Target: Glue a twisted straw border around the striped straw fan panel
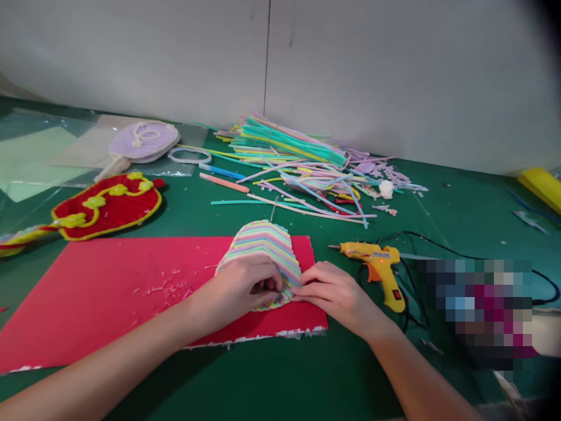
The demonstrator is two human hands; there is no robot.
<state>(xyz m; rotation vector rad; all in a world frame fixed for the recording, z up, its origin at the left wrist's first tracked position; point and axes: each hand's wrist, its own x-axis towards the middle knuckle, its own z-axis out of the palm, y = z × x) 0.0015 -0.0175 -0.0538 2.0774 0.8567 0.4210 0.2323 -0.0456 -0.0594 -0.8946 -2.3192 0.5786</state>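
A rounded piece of pastel striped pipe cleaners [265,242] lies on the red board [109,292]. My left hand [249,280] rests over its lower part with the fingers curled and pinched; what is between the fingertips is too small to make out. At the lower right edge of the striped piece, the fingertips of my right hand [331,289] press together against the rim. A thin metal-looking wire [274,209] sticks up past the top of the piece.
A yellow glue gun [381,266] with a black cord lies to the right, beside a pixelated area. Bundled and loose pipe cleaners [289,143] spread behind. On the left are a red fan-shaped piece [118,213] with yellow trim and a lilac one [149,143].
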